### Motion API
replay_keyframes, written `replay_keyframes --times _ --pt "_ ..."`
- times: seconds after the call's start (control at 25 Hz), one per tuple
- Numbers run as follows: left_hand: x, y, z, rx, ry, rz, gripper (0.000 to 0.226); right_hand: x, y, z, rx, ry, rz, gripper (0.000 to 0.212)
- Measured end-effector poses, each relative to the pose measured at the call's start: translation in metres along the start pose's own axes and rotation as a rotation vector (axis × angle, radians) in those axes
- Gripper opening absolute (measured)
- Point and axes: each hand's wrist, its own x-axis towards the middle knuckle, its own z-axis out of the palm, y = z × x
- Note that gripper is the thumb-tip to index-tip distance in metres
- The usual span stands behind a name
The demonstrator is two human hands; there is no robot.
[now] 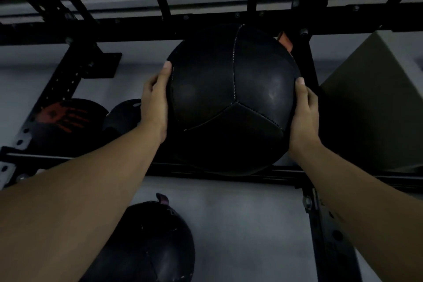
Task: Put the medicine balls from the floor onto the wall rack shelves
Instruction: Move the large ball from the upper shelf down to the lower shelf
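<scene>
Medicine balls, black stitched leather, four visible, listed left to right.

Item one: ball with red handprint mark (61, 121), far left, lying behind the perforated upright (52, 94) of the wall rack; whether it rests on a shelf or the floor cannot be told in the dim light.

Item two: small dark ball (124, 114), just beside item one, partly hidden by the left forearm. Same doubt about its support.

Item three: ball at bottom centre (155, 242), low in view beneath the left forearm, with a small tab at its top. It appears to sit lower than the held ball, either on a lower shelf or on the floor; judged possibly still to be shelved.

Item four: large panelled ball (231, 101), centre, held between both hands. Left hand (155, 105) pressed flat against its left side, right hand (305, 119) against its right side; each grip is a spread palm clasp on the ball, fingers wrapped round the far side. The ball's underside sits at or just above the front rail (229, 170) of a rack shelf; contact cannot be confirmed.

Also noted: pale box (375, 98), right, on the same shelf level, near the held ball.

Progress, as a judgement: item four is at the point of being seated on the shelf, and release has not yet happened. Remaining count uncertain.
</scene>
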Motion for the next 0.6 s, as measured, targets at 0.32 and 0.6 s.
replay_keyframes --times 0.32,0.6 --pt "-0.078 0.024 -0.031 -0.083 -0.015 -0.138 0.084 -0.089 -0.041 -0.028 -0.107 0.089 0.055 0.085" --pt "-0.164 0.028 -0.060 -0.097 0.058 -0.316 0.079 -0.169 -0.061 -0.058 -0.257 0.134 0.140 0.081"
